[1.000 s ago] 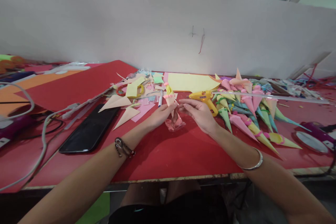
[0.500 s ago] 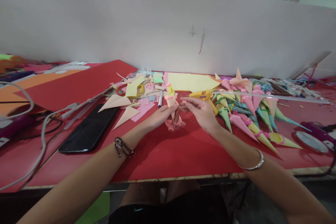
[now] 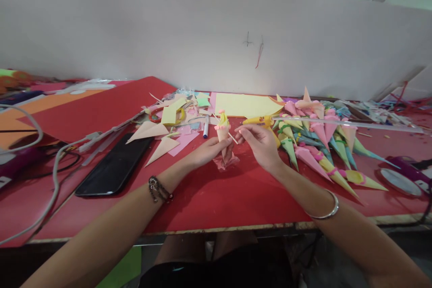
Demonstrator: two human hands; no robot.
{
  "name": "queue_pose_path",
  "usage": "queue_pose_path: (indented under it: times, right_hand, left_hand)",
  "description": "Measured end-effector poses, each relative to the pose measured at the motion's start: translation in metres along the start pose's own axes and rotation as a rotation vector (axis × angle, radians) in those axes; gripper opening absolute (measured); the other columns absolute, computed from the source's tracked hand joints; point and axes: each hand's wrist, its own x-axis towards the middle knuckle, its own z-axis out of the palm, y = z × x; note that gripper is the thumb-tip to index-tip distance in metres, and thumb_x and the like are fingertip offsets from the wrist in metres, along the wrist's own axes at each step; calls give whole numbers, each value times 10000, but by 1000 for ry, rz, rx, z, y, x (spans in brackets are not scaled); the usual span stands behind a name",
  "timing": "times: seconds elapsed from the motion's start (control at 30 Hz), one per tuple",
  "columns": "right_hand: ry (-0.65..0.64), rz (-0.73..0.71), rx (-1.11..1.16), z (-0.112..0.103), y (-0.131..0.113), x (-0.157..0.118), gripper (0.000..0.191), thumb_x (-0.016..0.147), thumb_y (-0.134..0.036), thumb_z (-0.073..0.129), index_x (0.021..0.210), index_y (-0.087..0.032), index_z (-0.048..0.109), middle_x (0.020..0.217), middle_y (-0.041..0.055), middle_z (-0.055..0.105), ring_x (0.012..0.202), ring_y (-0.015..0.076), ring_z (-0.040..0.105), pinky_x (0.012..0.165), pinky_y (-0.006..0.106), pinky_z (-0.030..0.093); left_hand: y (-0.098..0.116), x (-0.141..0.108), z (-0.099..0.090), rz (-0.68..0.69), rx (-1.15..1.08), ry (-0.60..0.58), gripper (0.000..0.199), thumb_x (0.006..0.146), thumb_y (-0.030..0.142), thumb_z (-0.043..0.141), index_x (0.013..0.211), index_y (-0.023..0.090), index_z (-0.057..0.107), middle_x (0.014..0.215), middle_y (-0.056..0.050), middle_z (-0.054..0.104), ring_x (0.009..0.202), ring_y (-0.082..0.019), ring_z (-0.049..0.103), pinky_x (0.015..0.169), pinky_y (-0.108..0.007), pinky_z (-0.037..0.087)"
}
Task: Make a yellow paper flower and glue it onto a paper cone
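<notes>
My left hand (image 3: 212,150) is closed around a peach paper cone (image 3: 222,133), which stands upright with its wide end up. Small pink blobs sit around the rim, and yellow stuff shows at its top. Just to the right, my right hand (image 3: 258,144) is closed in a pinch, with a small pink bit at its fingertips. A thin pale stick (image 3: 232,138) slants between the cone and the right fingers; which hand holds it is unclear. Under the left hand lies a pink lump in clear plastic (image 3: 222,165), partly hidden.
Finished-looking paper cones (image 3: 313,139) pile up at right, beside a yellow glue gun (image 3: 259,120). At left lie a black phone (image 3: 113,168), white cable (image 3: 56,175) and paper scraps (image 3: 148,130). A marker (image 3: 205,127) and yellow sheet (image 3: 243,105) lie behind the hands.
My left hand has lifted the cone slightly and shifted it right, closer to my right hand. The pale stick now shows clearly beside the cone. My right hand has barely moved.
</notes>
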Motion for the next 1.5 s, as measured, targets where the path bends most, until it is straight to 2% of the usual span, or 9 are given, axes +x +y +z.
queue_pose_path:
  times: [0.13, 0.27, 0.37, 0.5, 0.63, 0.9, 1.2, 1.5]
  right_hand:
    - [30, -17, 13, 1, -1, 0, 99, 725, -280, 589, 794, -209, 597, 795, 2, 630, 669, 115, 597, 668, 267, 489]
    - [38, -32, 19, 2, -1, -2, 87, 743, -262, 571, 811, -214, 599, 796, 3, 634, 681, 128, 614, 682, 286, 494]
    - [46, -105, -73, 2, -3, -2, 69, 739, -253, 575, 777, -224, 624, 783, 5, 613, 717, 132, 589, 685, 287, 487]
    - [71, -199, -159, 2, -5, -1, 62, 718, -229, 599, 739, -255, 651, 824, 5, 535, 807, 133, 538, 709, 274, 474]
    - [50, -193, -138, 3, -3, -1, 95, 723, -216, 595, 758, -278, 658, 843, 4, 502, 816, 130, 522, 722, 276, 467]
    - [8, -188, -172, 4, -3, -3, 109, 729, -249, 592, 793, -298, 666, 855, 9, 498, 860, 153, 508, 779, 319, 450]
    - [-30, -187, -183, 3, -4, -1, 104, 767, -237, 538, 788, -252, 639, 902, 20, 463, 910, 149, 484, 845, 315, 419]
    - [-31, -113, -85, 6, -3, -2, 98, 727, -252, 567, 822, -234, 548, 894, 11, 454, 887, 136, 487, 790, 275, 447]
  left_hand:
    - [1, 0, 2, -8, -25, -17, 397, 839, 415, 332, 564, 148, 434, 446, 25, 496, 366, -72, 481, 425, -208, 437]
    - [2, -1, 6, -20, -46, -28, 421, 828, 438, 347, 543, 141, 434, 460, 15, 501, 386, -78, 497, 432, -208, 435]
    - [0, 0, 10, -23, -106, -29, 430, 812, 478, 355, 560, 140, 441, 457, 16, 498, 380, -88, 505, 412, -211, 423]
    - [-5, 1, 15, 6, -156, -113, 420, 788, 487, 403, 558, 137, 446, 478, 12, 506, 402, -97, 526, 410, -211, 414]
    - [-8, 1, 14, 23, -151, -180, 380, 794, 429, 431, 561, 131, 467, 484, 9, 513, 417, -94, 527, 419, -207, 392]
    - [-9, 1, 14, 24, -57, -135, 352, 823, 337, 390, 539, 141, 461, 461, 18, 512, 403, -73, 499, 430, -202, 331]
    - [-7, 1, 15, 15, 34, -136, 381, 826, 312, 373, 498, 138, 457, 442, 21, 500, 400, -69, 500, 445, -192, 352]
    - [-6, -1, 15, 55, 118, -127, 388, 819, 251, 367, 450, 147, 433, 430, 19, 495, 437, -73, 503, 488, -193, 391]
